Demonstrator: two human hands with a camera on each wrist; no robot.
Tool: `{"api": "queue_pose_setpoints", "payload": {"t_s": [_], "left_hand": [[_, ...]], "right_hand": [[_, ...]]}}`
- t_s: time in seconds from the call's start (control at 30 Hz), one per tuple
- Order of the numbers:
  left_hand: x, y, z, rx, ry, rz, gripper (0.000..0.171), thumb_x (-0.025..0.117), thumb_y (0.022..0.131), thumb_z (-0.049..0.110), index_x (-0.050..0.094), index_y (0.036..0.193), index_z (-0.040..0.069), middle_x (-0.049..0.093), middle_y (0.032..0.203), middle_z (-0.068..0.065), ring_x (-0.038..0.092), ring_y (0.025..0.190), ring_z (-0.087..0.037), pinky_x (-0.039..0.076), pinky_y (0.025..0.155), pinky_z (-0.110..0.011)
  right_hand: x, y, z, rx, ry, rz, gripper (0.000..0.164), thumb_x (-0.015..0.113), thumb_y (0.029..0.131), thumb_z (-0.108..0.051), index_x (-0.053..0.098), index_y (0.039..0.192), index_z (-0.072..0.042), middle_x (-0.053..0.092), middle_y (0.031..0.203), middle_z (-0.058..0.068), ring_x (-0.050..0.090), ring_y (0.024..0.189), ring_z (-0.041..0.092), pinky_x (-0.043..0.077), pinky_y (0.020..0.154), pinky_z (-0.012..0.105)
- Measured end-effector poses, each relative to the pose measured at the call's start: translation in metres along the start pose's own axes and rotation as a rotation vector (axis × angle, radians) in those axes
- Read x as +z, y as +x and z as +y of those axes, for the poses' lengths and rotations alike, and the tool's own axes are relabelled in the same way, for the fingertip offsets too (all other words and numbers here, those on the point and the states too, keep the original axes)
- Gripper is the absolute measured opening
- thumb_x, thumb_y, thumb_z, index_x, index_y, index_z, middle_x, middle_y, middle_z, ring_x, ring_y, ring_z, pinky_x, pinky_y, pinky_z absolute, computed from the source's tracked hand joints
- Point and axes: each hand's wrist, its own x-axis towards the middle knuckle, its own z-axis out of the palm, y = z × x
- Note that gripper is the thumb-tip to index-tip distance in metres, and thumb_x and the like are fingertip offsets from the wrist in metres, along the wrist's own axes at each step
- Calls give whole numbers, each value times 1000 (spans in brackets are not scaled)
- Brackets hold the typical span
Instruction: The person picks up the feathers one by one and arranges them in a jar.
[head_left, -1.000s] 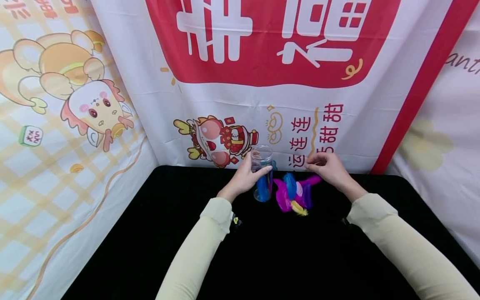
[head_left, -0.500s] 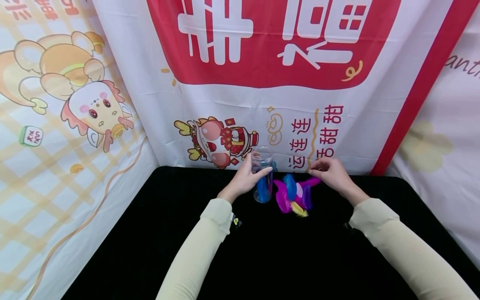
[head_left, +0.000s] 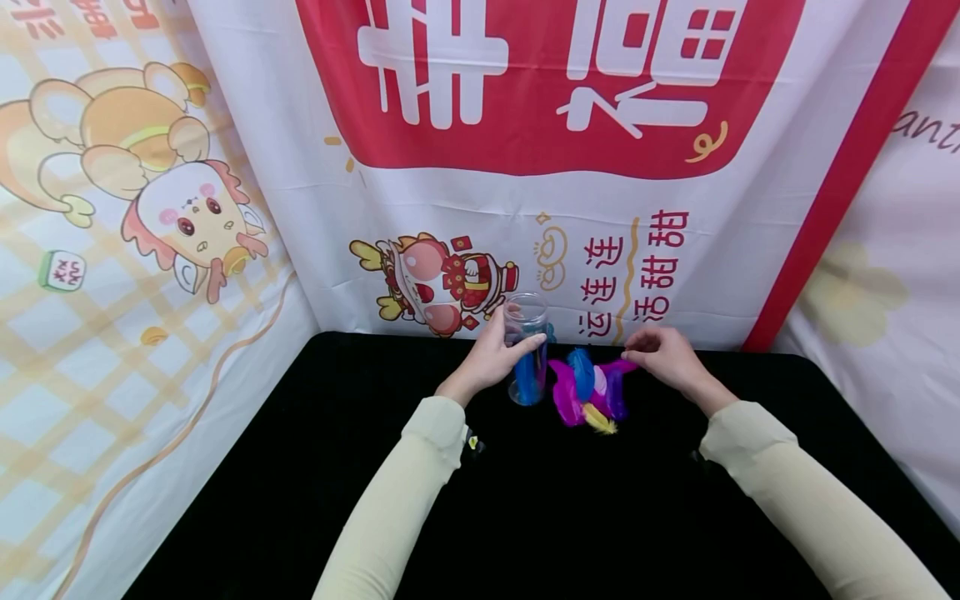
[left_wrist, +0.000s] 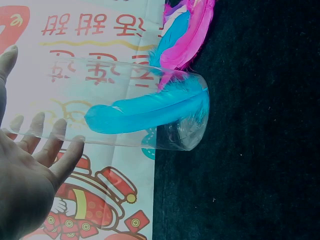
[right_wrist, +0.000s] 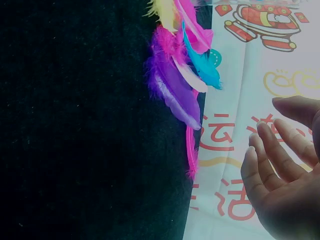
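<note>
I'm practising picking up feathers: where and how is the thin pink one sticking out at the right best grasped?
Probably by its free outer end, pinched from above and the right. The thin pink feather is narrow, and that end juts out past the purple feather, which overlaps its inner part.
</note>
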Motion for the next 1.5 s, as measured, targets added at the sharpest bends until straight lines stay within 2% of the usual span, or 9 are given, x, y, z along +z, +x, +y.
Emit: {"api": "queue_pose_setpoints", "payload": {"t_s": [0.13,0.27,0.4,0.5,0.7,0.97,1.2,1.4,1.5], "left_hand": [[0,0,1,-1,14,9,68,68,99,42,32,151,17,43,150,-12,51,135,-32,43,112,-48],[0,0,1,10,7,7,66,67,100,38,32,150,15,42,152,-18,50,136,-35,42,113,-49],[0,0,1,7,6,5,65,67,100,37,32,150,16,41,151,-18,50,135,-34,42,113,-49],[1,0,0,1,9,6,64,67,100,37,32,149,16,43,149,-14,51,135,-35,43,112,-49],[1,0,0,-4,9,6,65,68,100,39,32,149,17,45,145,-10,50,136,-39,43,112,-50],[1,0,1,-6,7,-1,66,67,100,40,32,149,16,45,145,-11,50,136,-36,43,112,-49],[0,-1,2,-17,14,6,68,68,98,45,32,149,17,46,144,-11,51,135,-33,44,111,-48],[-2,0,1,-36,7,-26,69,67,99,46,30,151,19,44,147,-12,49,137,-33,43,112,-48],[-1,0,1,-34,12,-19,70,67,99,46,30,151,19,45,147,-11,50,136,-32,43,112,-47]], "right_hand": [[1,0,3,21,20,-29,23,72,96,-15,69,112,2,72,107,17,66,91,25,55,72,31],[2,-1,4,48,35,-72,29,71,97,-15,66,116,4,71,111,20,66,89,24,56,69,31],[3,-3,4,65,38,-101,36,71,97,-17,63,122,8,69,113,22,65,87,19,55,69,31],[4,-3,7,69,42,-103,37,72,96,-16,63,123,8,69,113,22,65,87,19,55,69,31],[6,-1,13,64,47,-92,37,73,95,-16,62,122,8,69,113,23,67,93,28,56,68,31],[9,1,19,72,47,-94,38,72,96,-13,61,124,9,69,115,25,68,93,23,59,74,38],[11,2,24,70,62,-100,38,71,95,-10,60,125,12,69,114,26,68,94,30,57,68,30],[11,3,26,94,77,-116,42,70,96,-10,57,128,14,67,116,27,68,94,24,58,71,30],[12,3,28,105,83,-124,44,69,96,-11,56,129,15,66,118,27,68,95,23,60,78,37]]}}
